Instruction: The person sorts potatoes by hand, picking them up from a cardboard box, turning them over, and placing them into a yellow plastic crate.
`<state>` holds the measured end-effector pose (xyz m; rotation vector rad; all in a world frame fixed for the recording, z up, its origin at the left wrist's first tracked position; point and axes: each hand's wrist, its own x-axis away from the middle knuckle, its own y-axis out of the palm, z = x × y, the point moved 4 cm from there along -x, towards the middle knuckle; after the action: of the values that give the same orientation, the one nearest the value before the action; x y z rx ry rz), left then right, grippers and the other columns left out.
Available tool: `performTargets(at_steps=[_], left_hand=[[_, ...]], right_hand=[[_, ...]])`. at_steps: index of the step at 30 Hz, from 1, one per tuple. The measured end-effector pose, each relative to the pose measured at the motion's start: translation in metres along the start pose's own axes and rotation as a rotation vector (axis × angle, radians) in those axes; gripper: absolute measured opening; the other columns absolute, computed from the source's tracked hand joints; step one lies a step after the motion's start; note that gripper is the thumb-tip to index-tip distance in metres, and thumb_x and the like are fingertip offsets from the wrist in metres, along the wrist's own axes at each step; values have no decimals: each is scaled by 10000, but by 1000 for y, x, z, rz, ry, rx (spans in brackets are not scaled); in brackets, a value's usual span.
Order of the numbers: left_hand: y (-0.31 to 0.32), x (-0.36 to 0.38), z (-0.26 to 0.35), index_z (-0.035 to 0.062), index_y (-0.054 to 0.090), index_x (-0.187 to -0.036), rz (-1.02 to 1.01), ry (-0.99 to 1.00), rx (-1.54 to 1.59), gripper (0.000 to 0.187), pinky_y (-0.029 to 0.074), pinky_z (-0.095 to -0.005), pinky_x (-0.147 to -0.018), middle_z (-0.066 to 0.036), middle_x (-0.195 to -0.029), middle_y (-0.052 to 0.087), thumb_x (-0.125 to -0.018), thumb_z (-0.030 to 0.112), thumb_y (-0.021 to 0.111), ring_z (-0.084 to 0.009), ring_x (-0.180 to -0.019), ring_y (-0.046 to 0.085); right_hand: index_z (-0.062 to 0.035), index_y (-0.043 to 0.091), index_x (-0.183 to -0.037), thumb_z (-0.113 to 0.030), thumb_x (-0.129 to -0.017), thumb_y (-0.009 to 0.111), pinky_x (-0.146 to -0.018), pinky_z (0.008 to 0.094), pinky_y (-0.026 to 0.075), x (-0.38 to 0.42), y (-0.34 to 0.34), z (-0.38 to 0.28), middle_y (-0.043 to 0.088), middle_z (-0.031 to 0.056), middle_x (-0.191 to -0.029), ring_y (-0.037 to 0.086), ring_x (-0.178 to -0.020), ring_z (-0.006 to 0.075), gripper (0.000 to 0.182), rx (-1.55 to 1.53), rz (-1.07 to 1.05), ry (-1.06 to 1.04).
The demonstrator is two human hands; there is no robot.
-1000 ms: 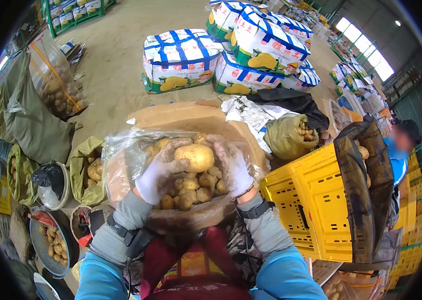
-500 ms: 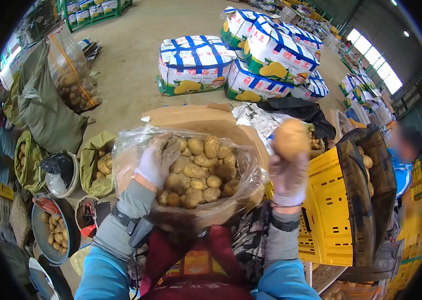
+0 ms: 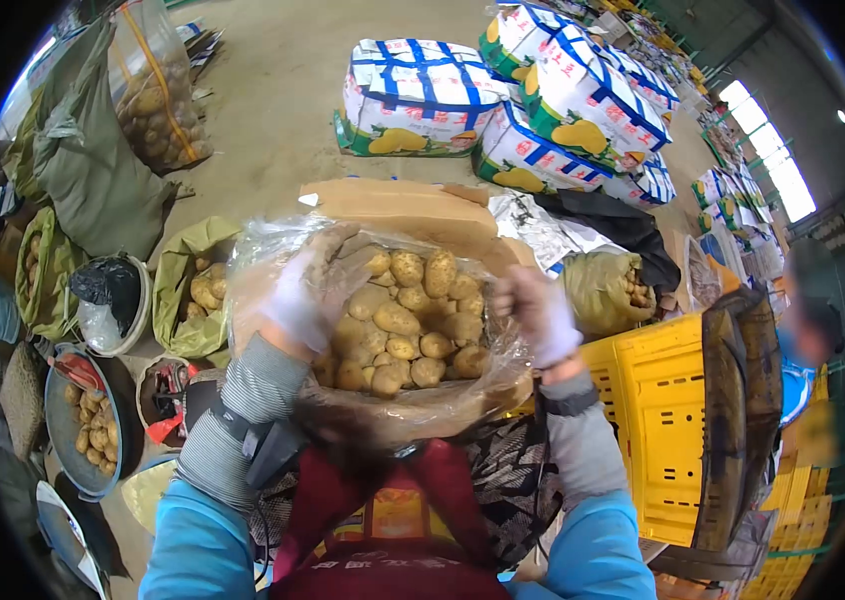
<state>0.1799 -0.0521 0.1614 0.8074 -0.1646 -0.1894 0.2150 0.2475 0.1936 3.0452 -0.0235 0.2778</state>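
Observation:
Several potatoes lie heaped inside a cardboard box lined with clear plastic, directly before me. My left hand, in a pale, soiled glove, is over the box's left side with its fingers stretched out beside the potatoes; it is slightly blurred. My right hand, gloved too, is at the box's right side by the liner. Its fingers are curled in, and what they hold, if anything, is hidden. The large potato it carried earlier cannot be told apart now.
Yellow crates stand at right, near a green sack of potatoes. On the left are an open green sack, a blue basin of potatoes and a tall sack. Printed packs are stacked ahead. A person is at far right.
My right hand has moved up and left from beside the crate to the box's edge, and the large potato no longer shows in it. My left hand stays over the box. The view has shifted slightly.

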Motion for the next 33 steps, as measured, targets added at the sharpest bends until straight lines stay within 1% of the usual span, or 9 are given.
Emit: performTargets(at_steps=[2, 4, 10, 17, 20, 21, 25, 28, 33], left_hand=[[0, -2, 6, -31, 469, -1348, -12, 57, -110, 381, 514, -349, -976, -172, -1290, 556, -1025, 171, 473, -251, -1161, 589], [2, -3, 11, -15, 471, -1356, 6, 50, -63, 368, 491, -342, -995, -167, -1294, 559, -1035, 164, 445, -236, -1173, 578], [7, -2, 31, -38, 451, -1367, 139, -63, 196, 411, 476, -355, -1004, -152, -1287, 562, -1028, 194, 444, -259, -1179, 572], [26, -4, 35, -27, 445, -1375, 278, -208, 159, 398, 445, -421, -1060, -166, -1339, 528, -1035, 178, 421, -274, -1244, 520], [38, -2, 37, -19, 449, -1373, 337, -222, 144, 384, 437, -417, -1070, -159, -1348, 522, -1035, 160, 415, -271, -1245, 522], [36, -5, 33, -19, 450, -1372, 283, -213, 178, 383, 438, -416, -1070, -157, -1346, 523, -1034, 157, 419, -270, -1243, 523], [7, -8, 8, -15, 469, -1356, 69, -113, 185, 367, 456, -403, -1043, -147, -1316, 545, -1030, 148, 433, -263, -1214, 544], [-7, -20, -8, 9, 518, -1306, -30, -92, 270, 329, 500, -364, -955, -125, -1244, 586, -1022, 167, 470, -255, -1119, 593], [25, -14, -17, 32, 541, -1274, 93, -122, -74, 330, 517, -321, -886, -100, -1200, 605, -1002, 217, 534, -206, -1038, 615]], right_hand=[[-34, 644, -1001, -326, -992, 538, -738, 335, 524, -38, 42, 58, 700, 115, -869, 672, -839, 210, 311, 421, -102, 402], [-24, 632, -1178, -420, -948, 560, -902, 413, 512, -89, 51, 147, 689, 199, -1122, 655, -1054, 340, 463, 1316, -358, 46], [-183, 423, -1472, -471, -834, 666, -1006, 435, 464, -134, 69, 294, 509, 214, -1411, 538, -1255, 376, 740, 1473, -392, 506], [-254, 430, -1426, -353, -857, 662, -940, 448, 476, -129, 85, 309, 537, 148, -1255, 550, -1193, 327, 623, 1787, -127, 526], [-122, 502, -1361, -343, -796, 725, -988, 421, 485, -123, 82, 316, 554, 204, -1318, 590, -1201, 321, 646, 1619, 19, 509], [-213, 349, -1516, -330, -875, 649, -988, 452, 475, -126, 75, 319, 512, 223, -1356, 561, -1215, 364, 718, 1572, -144, 550], [-54, 525, -1370, -493, -839, 718, -944, 407, 508, -150, 36, 324, 646, 236, -1159, 620, -1123, 337, 716, 1167, -353, 456], [-26, 560, -1301, -473, -879, 691, -798, 333, 557, -105, 27, 229, 699, 200, -1035, 685, -973, 255, 629, 396, -148, 776], [-48, 566, -1275, -428, -968, 591, -586, 210, 520, -42, 35, 87, 713, 115, -985, 695, -810, 156, 489, -196, -445, 585]])
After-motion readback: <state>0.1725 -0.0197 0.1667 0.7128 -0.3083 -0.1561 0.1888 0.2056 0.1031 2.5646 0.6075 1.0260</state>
